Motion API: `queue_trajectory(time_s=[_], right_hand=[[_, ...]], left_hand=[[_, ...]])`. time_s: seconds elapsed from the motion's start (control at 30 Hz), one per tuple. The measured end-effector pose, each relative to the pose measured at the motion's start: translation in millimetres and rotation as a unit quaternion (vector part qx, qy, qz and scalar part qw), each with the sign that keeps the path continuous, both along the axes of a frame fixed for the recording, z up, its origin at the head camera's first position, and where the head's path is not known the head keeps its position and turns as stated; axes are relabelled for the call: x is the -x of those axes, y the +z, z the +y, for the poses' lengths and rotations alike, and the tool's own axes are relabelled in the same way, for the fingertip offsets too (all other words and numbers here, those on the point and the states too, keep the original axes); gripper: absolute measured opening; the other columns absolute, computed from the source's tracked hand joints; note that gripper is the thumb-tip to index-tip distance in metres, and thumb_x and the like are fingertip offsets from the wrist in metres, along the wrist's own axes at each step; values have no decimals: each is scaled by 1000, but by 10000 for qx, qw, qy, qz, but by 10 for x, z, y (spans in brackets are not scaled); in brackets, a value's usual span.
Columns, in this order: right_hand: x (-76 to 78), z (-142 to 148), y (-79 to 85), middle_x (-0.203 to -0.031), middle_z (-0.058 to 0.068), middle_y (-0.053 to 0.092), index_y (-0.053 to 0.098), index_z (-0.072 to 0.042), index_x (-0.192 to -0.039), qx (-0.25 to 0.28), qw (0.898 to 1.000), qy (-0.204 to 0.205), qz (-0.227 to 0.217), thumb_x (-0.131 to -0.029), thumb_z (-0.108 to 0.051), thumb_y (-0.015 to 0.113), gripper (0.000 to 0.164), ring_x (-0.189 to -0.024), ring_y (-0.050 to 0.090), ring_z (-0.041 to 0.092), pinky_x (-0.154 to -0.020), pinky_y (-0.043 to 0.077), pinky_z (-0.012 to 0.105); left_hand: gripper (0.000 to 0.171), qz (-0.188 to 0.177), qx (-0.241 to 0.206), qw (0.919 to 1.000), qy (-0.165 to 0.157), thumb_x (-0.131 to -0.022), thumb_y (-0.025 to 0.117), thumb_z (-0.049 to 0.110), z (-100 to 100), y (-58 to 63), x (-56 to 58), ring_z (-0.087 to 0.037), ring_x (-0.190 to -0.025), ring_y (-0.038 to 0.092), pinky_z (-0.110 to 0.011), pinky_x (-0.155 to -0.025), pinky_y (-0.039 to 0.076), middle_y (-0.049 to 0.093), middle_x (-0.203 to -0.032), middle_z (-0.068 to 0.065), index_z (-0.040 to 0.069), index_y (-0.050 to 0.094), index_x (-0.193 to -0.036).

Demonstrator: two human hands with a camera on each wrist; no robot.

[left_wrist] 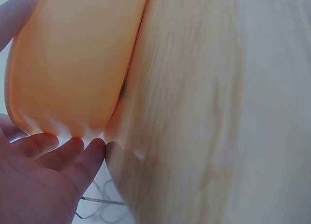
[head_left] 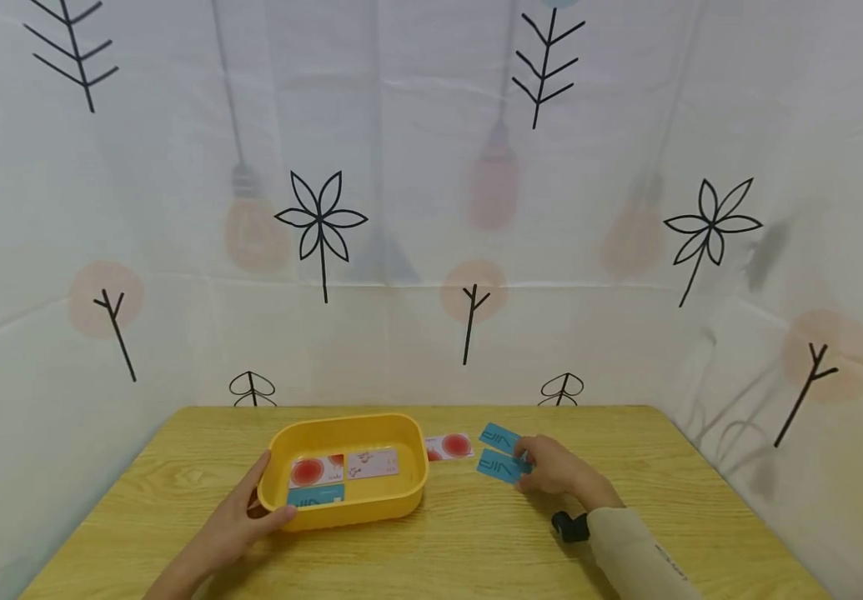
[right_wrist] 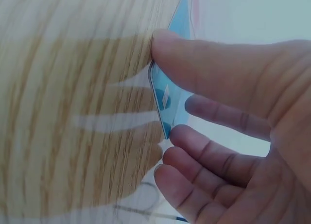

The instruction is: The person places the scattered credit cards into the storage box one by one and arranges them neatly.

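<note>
At the left end of a yellow, rounded rectangular tray (head_left: 356,515) is the person's left hand (head_left: 224,523), gripping it with the thumb at the near rim and the fingertips against the outer wall. The tray stands on a yellowish wood-grain table (head_left: 401,571), in front of a white cloth (head_left: 401,342) printed with flowers and bulbs. Inside the tray, at its left, lies a white card with a red disc (head_left: 307,472); in front of that is a blue rectangular card (head_left: 316,495). Right of both, also inside, is a pale card with small reddish figures (head_left: 373,464). Just beside the tray's right wall lies a white card with red circles (head_left: 449,447). Farther right of the tray are a far blue card (head_left: 497,436) and a near blue card (head_left: 497,466). The right hand (head_left: 562,468), rightmost from the tray, pinches the near blue card's right end, its sleeve (head_left: 634,546) cream.
</note>
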State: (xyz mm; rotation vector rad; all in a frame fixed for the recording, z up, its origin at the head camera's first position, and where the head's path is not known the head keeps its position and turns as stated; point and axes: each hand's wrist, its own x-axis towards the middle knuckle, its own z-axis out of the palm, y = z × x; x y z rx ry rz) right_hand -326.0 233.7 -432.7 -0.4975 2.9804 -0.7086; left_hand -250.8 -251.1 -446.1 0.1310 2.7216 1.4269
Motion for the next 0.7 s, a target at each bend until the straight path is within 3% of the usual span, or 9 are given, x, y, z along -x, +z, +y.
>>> queue_trajectory(time_s=[0.5, 0.7], right_hand=[[-26, 31, 6, -102, 10, 58, 60, 3, -109, 133, 9996, -1, -230, -74, -12, 82, 45, -93, 55, 25, -82, 48, 46], [-15, 35, -10, -101, 6, 52, 60, -3, -104, 46, 9998, -17, -178, -74, -15, 83, 40, -90, 48, 20, -82, 45, 42]], left_hand=[[103, -8, -79, 10000, 28, -84, 71, 45, 17, -1, -14, -38, -135, 35, -46, -104, 38, 16, -155, -24, 11, 4, -155], [103, 37, -135, 9999, 5, -84, 71, 43, 18, 10, -21, -38, -134, 36, -46, -103, 40, 16, -155, -25, 10, 4, -155]])
